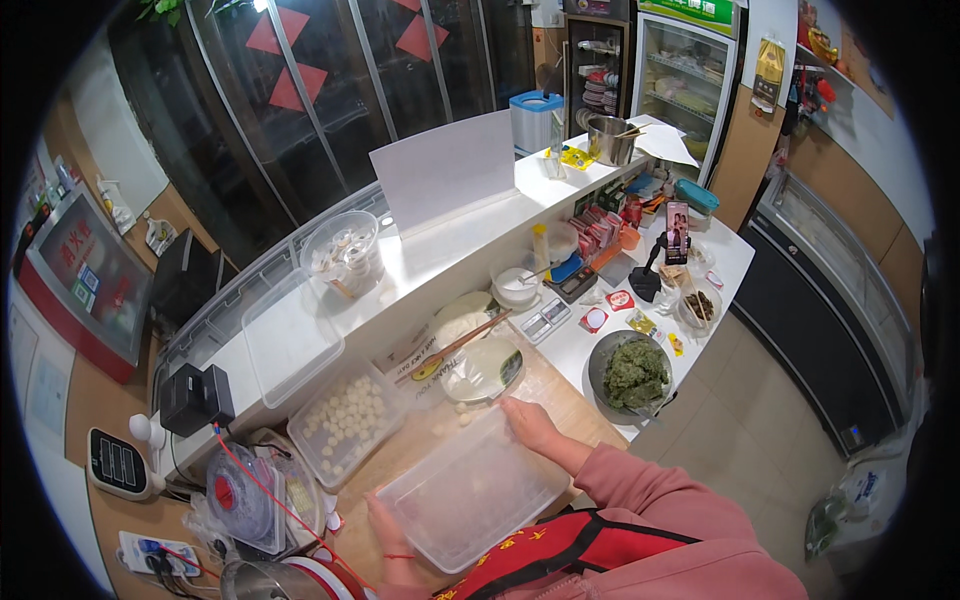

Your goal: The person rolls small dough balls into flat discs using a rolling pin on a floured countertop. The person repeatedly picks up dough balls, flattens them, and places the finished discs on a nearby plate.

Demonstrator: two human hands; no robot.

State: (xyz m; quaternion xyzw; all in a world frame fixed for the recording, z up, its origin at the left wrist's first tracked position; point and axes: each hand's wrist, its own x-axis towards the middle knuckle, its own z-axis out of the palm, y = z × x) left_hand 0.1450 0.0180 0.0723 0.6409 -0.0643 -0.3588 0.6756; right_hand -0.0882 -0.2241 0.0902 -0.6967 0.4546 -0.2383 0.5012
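My left hand grips the left end of a translucent plastic container, and my right hand holds its far right corner. The container is over a wooden board, close to my apron. Left of it stands another clear plastic box with many small pale dough balls in it. A few dough balls lie on the board beyond the container. A wooden rolling pin rests across plastic-covered dough at the board's far side.
A bowl of chopped green filling is right of the board. Behind it are digital scales and a phone on a stand. A clear lid lies on the raised ledge. Cables and a metal pot are at lower left.
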